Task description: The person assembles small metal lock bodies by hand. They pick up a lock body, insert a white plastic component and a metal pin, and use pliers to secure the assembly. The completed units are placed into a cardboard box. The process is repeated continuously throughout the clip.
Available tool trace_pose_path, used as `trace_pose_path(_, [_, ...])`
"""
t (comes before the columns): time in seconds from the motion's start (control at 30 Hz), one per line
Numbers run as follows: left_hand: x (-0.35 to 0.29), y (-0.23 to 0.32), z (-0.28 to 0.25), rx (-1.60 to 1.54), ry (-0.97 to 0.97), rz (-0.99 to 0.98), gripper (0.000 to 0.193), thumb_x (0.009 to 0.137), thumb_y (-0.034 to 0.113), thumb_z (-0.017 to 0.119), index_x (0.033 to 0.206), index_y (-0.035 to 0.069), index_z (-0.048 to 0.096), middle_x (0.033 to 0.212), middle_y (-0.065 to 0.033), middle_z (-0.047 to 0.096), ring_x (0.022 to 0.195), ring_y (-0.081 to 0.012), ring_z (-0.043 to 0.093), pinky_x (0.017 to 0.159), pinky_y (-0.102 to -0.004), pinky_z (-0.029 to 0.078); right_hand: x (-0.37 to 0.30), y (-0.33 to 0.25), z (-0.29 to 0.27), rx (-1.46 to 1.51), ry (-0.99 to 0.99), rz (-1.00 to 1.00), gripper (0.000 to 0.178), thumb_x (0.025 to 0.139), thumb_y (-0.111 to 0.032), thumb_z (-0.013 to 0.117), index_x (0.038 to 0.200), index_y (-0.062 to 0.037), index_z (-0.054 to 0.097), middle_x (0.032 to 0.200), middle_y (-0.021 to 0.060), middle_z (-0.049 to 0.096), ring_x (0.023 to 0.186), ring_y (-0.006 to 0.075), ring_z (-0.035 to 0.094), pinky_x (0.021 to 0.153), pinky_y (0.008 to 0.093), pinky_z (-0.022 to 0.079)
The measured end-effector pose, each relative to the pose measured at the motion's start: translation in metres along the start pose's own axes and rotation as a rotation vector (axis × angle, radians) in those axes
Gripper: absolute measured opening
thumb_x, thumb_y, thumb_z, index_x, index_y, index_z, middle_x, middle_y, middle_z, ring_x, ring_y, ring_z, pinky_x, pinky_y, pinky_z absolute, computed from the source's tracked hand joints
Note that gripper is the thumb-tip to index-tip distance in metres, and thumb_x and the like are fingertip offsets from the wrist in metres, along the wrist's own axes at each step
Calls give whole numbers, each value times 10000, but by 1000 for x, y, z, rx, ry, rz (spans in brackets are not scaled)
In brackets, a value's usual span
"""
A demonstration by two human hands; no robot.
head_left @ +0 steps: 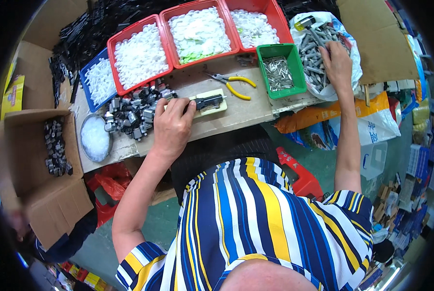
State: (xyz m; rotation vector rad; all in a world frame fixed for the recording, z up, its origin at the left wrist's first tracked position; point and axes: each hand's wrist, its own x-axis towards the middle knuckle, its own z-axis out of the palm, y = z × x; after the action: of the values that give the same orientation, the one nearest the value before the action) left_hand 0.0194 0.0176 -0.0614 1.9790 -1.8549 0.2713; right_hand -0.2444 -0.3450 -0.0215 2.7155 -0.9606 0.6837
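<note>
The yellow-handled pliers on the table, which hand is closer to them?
Left. The left hand rests on the dark part just left of the pliers; the right hand is farther right, in the bag of grey parts.

Three trays (140, 56) line the back of the surface (246, 111), a bin of pins (279, 72) to their right. Pliers (234, 83) lie before them; a heap of parts (134, 111) lies left, a bag (319, 53) far right.

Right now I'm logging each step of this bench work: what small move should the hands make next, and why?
Probably the right hand should lift one grey metal piece out of the white bag and bring it toward the dark part on the pale block. The left hand rests at that part, while the right is in the bag.
</note>
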Motion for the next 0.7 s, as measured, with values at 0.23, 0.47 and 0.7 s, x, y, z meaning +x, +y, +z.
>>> trace_pose_path(0.23, [-4, -2, 1, -12, 18, -13, 234, 751, 23, 708, 984, 42, 697, 957, -60, 634, 879, -212, 612, 783, -364, 418, -28, -122, -49, 639, -297, -47, 182, 934, -156, 644, 1038, -64, 526, 777, 182, 657, 704, 379, 667, 608, 438, 519])
trace_pose_path(0.47, [-3, -2, 7, -16, 54, 12, 191, 773, 31, 687, 963, 41, 698, 916, -60, 619, 828, -209, 593, 736, -345, 418, -58, -179, -37, 427, -337, -451, 248, 892, -121, 652, 1119, -66, 570, 765, 107, 625, 652, 288, 649, 571, 391, 456])
trace_pose_path(0.7, [-4, -2, 8, -29, 74, 6, 174, 771, 40, 680, 944, 28, 695, 911, -68, 618, 818, -217, 591, 723, -349, 431, -62, -187, -44, 386, -161, -443, 508, 833, -29, 682, 1328, -92, 586, 672, 53, 525, 581, 218, 561, 553, 371, 382])
